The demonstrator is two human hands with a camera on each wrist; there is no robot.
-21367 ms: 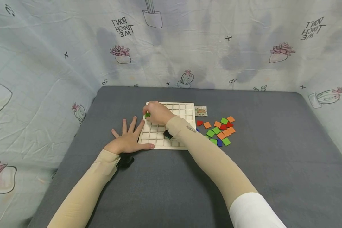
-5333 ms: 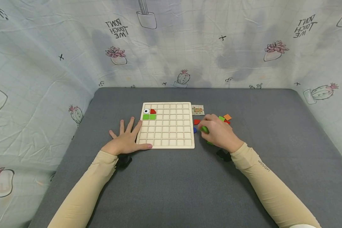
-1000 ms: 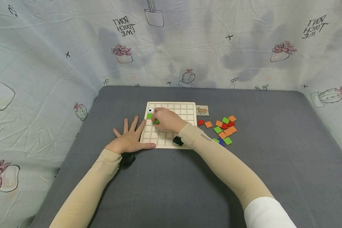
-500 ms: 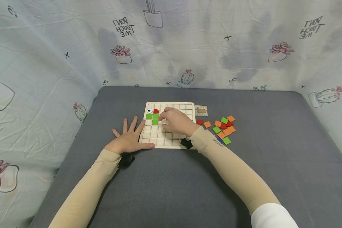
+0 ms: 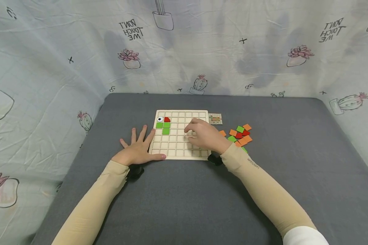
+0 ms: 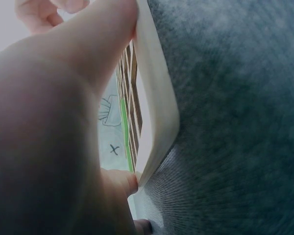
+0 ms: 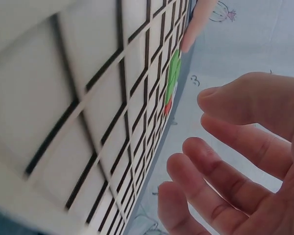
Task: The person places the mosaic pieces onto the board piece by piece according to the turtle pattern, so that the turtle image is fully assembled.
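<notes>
A pale wooden grid board [image 5: 178, 149] lies on the grey table. Near its upper left corner sit a white eye tile [image 5: 160, 119], a red quarter-round tile [image 5: 167, 119] and green square tiles [image 5: 166, 131], two side by side and one below. My left hand [image 5: 136, 149] is spread at the board's left edge, with the thumb on its lower rim [image 6: 149, 98]. Over the right half of the board hovers my right hand [image 5: 203, 136], fingers loosely bent. In the right wrist view there is nothing between the thumb and fingers of that hand [image 7: 235, 161].
Right of the board lie loose tiles: orange [image 5: 247, 139], green [image 5: 240, 129] and red [image 5: 246, 133]. A small pattern card [image 5: 215, 118] touches the board's upper right side. A patterned curtain [image 5: 184, 47] hangs behind the table.
The right hand has let go of a green tile, which now lies in the board below the other green ones. That hand has moved right across the board. The left hand has stayed in place.
</notes>
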